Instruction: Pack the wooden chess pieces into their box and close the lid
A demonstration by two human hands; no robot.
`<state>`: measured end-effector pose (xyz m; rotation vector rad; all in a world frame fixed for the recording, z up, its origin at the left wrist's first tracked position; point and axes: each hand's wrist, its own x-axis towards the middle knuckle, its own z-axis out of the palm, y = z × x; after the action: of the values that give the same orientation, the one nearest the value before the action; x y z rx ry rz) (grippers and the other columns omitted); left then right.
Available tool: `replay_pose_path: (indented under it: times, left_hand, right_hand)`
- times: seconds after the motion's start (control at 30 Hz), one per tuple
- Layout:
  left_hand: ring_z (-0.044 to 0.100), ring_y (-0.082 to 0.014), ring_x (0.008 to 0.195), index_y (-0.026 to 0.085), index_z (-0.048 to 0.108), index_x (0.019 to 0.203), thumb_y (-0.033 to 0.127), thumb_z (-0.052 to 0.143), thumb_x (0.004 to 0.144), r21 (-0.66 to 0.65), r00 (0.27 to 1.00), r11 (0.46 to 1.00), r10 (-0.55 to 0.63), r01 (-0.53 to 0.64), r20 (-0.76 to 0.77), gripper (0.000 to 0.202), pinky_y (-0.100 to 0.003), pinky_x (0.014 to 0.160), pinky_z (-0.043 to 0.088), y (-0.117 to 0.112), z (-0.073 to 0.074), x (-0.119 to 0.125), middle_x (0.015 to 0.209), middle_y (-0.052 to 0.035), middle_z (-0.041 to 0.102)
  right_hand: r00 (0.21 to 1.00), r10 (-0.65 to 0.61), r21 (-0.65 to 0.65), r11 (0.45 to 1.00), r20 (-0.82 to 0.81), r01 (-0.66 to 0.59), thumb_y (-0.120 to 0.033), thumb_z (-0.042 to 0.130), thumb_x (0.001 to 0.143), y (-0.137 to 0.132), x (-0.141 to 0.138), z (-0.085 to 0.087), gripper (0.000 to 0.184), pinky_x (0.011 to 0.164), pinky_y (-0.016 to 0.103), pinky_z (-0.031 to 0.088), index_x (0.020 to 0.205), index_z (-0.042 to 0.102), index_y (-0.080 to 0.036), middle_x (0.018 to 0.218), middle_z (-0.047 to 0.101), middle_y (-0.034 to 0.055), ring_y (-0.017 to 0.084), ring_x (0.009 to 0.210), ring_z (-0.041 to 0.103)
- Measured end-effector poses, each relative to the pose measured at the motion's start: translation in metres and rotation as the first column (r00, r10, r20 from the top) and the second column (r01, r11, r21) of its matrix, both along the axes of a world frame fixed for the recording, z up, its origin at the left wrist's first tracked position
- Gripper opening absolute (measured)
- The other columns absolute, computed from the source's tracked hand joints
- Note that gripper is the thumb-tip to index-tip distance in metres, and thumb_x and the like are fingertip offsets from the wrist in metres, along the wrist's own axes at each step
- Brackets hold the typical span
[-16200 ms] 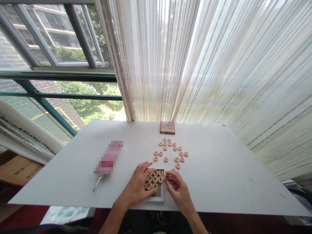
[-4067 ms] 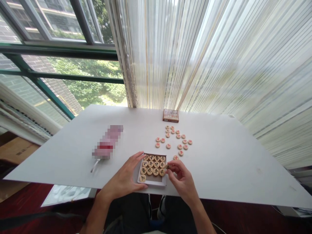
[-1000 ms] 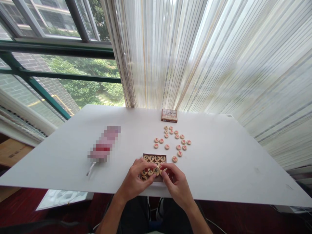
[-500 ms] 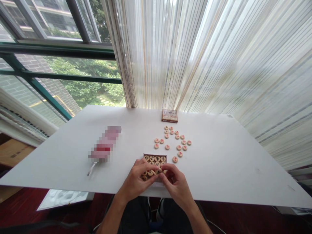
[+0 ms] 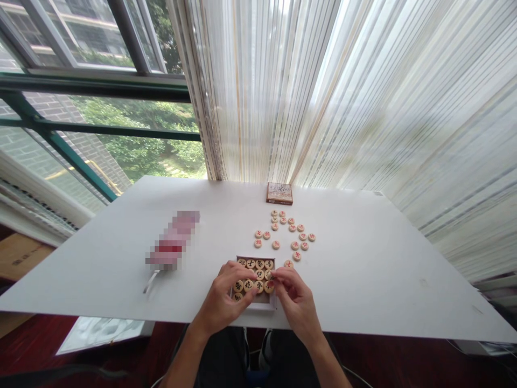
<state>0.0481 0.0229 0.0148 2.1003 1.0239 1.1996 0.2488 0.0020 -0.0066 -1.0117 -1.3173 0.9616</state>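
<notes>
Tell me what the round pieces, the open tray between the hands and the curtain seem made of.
Round pieces: probably wood, smooth; pale tan with red or black characters, though plastic is possible.
Open tray: likely cardboard, matte outside; thin, whitish walls.
Curtain: seemingly sheer fabric or strings; daylight passes through its fine vertical stripes.

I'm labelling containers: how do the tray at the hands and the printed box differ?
The tray is open, showing black-marked pieces; the box shows a printed, brownish top. The left hand and right hand are at the tray; neither is near the box. The tray lies toward the table's front edge, the box near its far edge. Both rest flat on the table.
</notes>
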Motion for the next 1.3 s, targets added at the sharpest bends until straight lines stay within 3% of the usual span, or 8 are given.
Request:
replay_pose_path:
  times: [0.47, 0.6, 0.7, 0.83, 1.07, 1.3]
  left_hand:
    - [0.060, -0.0227, 0.097, 0.023, 0.069, 0.101, 0.017, 0.067, 0.086, 0.014, 1.000, 1.000, -0.005, 0.005, 0.008, 0.016, -0.038, 0.088, 0.051, 0.001, 0.000, 0.001, 0.095, -0.0064, 0.068]
    - [0.060, -0.0227, 0.096, 0.023, 0.070, 0.101, 0.018, 0.067, 0.086, 0.012, 1.000, 1.000, 0.000, 0.000, 0.011, 0.015, -0.039, 0.088, 0.052, 0.001, 0.000, 0.001, 0.095, -0.0065, 0.068]
    - [0.061, -0.0231, 0.097, 0.022, 0.070, 0.101, 0.021, 0.066, 0.087, -0.020, 1.000, 1.000, 0.005, -0.005, 0.009, 0.015, -0.039, 0.088, 0.052, 0.000, 0.001, 0.000, 0.096, -0.0072, 0.069]
    - [0.061, -0.0232, 0.099, 0.023, 0.069, 0.105, 0.025, 0.069, 0.087, -0.083, 1.000, 0.997, -0.005, 0.006, 0.012, 0.018, -0.038, 0.089, 0.052, -0.002, -0.001, -0.001, 0.097, -0.0071, 0.068]
    - [0.060, -0.0221, 0.095, 0.026, 0.073, 0.099, 0.028, 0.072, 0.086, -0.119, 0.999, 0.993, 0.009, -0.014, -0.037, 0.014, -0.036, 0.085, 0.051, -0.001, -0.008, -0.001, 0.093, -0.0052, 0.066]
    - [0.061, -0.0190, 0.089, 0.024, 0.068, 0.106, 0.023, 0.065, 0.090, -0.109, 0.995, 0.991, 0.080, -0.073, 0.063, 0.016, -0.034, 0.088, 0.050, 0.000, -0.011, -0.005, 0.092, -0.0035, 0.068]
  right_hand:
    - [0.989, 0.066, -0.163, 0.983, -0.132, -0.087, -0.037, 0.067, 0.090, 0.000, -0.001, -0.011, 0.031, 0.085, 0.037, 0.060, 0.118, 0.062, -0.022, 0.098, 0.072, 0.0072, 0.024, 0.095, 0.072]
    - [0.997, 0.050, -0.145, 0.988, -0.063, -0.059, -0.038, 0.067, 0.090, -0.001, 0.000, -0.008, 0.033, 0.082, 0.036, 0.059, 0.119, 0.063, -0.022, 0.096, 0.071, 0.0071, 0.022, 0.089, 0.071]
    - [0.999, 0.030, -0.099, 0.995, 0.034, -0.027, -0.036, 0.066, 0.091, -0.003, 0.000, -0.003, 0.030, 0.070, 0.030, 0.057, 0.117, 0.066, -0.022, 0.086, 0.068, 0.0045, 0.018, 0.076, 0.065]
    - [0.984, 0.069, -0.015, 0.998, 0.166, -0.067, -0.030, 0.064, 0.092, -0.006, -0.002, 0.006, 0.021, 0.057, 0.025, 0.050, 0.110, 0.072, -0.025, 0.096, 0.067, 0.0059, 0.014, 0.068, 0.057]
    - [0.957, 0.180, 0.015, 0.982, 0.229, -0.189, -0.022, 0.062, 0.092, -0.009, -0.004, 0.012, 0.024, 0.069, 0.028, 0.053, 0.114, 0.072, -0.028, 0.104, 0.066, 0.0065, 0.015, 0.074, 0.061]
    - [0.963, 0.127, -0.038, 0.992, 0.237, -0.121, -0.027, 0.062, 0.092, -0.010, -0.004, 0.013, 0.025, 0.061, 0.026, 0.049, 0.117, 0.068, -0.026, 0.100, 0.065, 0.0062, 0.016, 0.072, 0.058]
